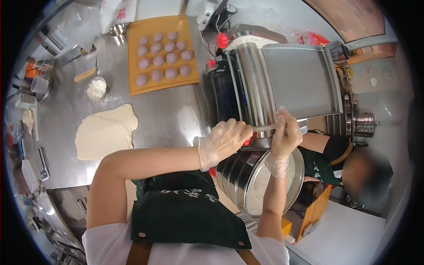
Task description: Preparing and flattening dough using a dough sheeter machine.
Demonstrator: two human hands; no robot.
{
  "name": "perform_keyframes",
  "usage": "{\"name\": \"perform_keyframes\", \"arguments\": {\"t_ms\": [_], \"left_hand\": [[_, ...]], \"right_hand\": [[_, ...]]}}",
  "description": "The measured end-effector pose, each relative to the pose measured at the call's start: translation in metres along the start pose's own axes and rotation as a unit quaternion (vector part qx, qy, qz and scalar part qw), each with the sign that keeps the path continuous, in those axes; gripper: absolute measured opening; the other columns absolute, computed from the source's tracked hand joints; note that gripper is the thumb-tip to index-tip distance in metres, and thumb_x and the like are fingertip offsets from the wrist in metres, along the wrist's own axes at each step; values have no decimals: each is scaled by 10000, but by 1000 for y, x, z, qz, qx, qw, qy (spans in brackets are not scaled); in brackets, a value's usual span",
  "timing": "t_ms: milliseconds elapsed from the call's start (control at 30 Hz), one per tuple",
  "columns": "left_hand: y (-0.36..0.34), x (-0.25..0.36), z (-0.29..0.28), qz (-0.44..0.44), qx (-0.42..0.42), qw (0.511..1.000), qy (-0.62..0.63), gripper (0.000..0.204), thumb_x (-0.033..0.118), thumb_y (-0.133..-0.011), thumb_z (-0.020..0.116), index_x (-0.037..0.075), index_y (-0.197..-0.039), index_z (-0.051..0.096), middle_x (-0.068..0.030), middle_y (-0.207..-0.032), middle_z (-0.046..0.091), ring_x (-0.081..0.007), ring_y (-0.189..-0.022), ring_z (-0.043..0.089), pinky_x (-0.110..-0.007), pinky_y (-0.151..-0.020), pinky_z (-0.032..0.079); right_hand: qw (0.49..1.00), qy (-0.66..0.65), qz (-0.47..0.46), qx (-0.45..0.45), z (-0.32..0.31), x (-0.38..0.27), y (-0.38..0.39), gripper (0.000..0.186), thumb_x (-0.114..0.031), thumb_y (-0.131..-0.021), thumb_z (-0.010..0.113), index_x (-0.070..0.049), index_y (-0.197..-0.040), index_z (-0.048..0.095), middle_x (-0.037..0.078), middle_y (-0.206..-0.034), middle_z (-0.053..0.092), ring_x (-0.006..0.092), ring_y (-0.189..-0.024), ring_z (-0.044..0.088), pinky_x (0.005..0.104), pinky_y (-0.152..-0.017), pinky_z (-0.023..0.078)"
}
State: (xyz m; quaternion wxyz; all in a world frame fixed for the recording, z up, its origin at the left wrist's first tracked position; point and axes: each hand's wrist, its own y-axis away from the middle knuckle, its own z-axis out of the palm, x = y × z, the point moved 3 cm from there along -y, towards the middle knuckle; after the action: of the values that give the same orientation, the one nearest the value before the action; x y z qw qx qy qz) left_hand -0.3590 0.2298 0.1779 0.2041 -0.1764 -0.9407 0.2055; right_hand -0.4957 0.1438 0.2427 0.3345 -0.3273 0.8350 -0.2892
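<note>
Both my hands wear clear plastic gloves and are at the near end of a steel dough sheeter (255, 84) with a long shiny roller. My left hand (224, 140) is closed, its fingers curled over a red knob (246, 142) that peeks out beneath them. My right hand (287, 134) is also closed, fingertips pinched by the roller's end; what they hold is hidden. A pale strip (264, 128) spans the gap between the hands. On the sheeter's right side lies a flat grey tray (300, 79), bare on top.
On the steel table (168, 110) to my left lie a folded dough sheet (106, 132), a bowl of white flour (96, 88) and an orange board (192, 70) with several purple dough balls. Stacked steel steamers (234, 181) stand below my hands. A co-worker (324, 154) is at the right.
</note>
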Motion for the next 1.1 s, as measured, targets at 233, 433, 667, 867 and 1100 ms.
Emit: {"name": "perform_keyframes", "arguments": {"t_ms": [233,433,667,867,1100], "left_hand": [[41,-1,44,-419,-300,287,807,815,795,-766,437,30,-1032,525,-34,-667,558,-97,-529,506,-205,-446,371],[15,16,25,-403,-226,93,882,657,673,-876,458,31,-992,534,-39,-602,494,-102,-448,437,-213,-410,320],[7,14,29,-455,-201,17,868,457,491,-920,562,50,-1040,557,-7,-603,472,-62,-437,391,-186,-375,306],[7,11,28,-464,-245,8,851,446,483,-923,562,51,-1034,565,-5,-621,495,-62,-460,403,-195,-386,293],[9,-16,20,-333,-158,674,641,531,520,-820,663,25,-960,529,-26,-601,471,-126,-469,479,-237,-428,403]], "right_hand": [[999,33,39,-20,0,-8,-2,158,50,-831,571,-3,-951,660,79,-737,641,164,-581,577,264,-548,443],[997,57,33,-34,-4,-8,2,232,73,-818,534,5,-1012,643,104,-749,654,184,-587,578,275,-559,452],[994,94,25,-54,-6,-3,6,255,23,-806,522,-3,-1033,633,130,-755,665,209,-591,590,296,-571,462],[991,94,80,-57,-7,-5,9,221,-137,-916,507,53,-975,604,138,-770,633,189,-680,570,304,-662,469],[988,115,88,-45,-5,-6,8,266,-271,-952,526,-29,-1013,616,95,-726,641,183,-619,561,291,-589,446]]}}
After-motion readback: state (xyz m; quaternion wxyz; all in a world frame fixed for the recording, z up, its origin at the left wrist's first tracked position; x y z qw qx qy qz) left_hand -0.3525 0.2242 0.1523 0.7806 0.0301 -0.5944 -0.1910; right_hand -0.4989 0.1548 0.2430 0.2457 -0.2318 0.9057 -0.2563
